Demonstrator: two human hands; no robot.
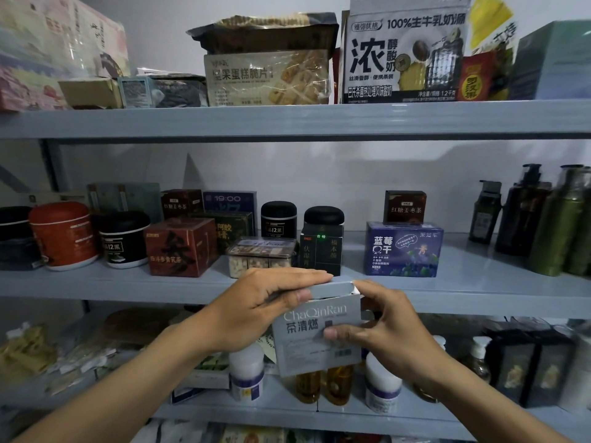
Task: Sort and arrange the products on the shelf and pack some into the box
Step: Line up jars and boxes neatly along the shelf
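Observation:
A grey box (pixel 307 334) printed "ChaQinRan" is held up in front of the middle shelf (pixel 128 287), its top flap partly lifted. My left hand (pixel 265 310) grips its upper left corner, fingers laid across the flap and thumb on the front. My right hand (pixel 380 327) holds the right side, thumb pressed on the front face and fingers behind. No packing box shows in this view.
The middle shelf carries jars, a red-brown box (pixel 180 247), a clear snack tub (pixel 260 255), a dark box (pixel 321 251), a blue blueberry box (pixel 403 249) and pump bottles (pixel 524 215) at right. White bottles (pixel 246 372) and amber bottles (pixel 339 383) stand below. Large food packs fill the top shelf.

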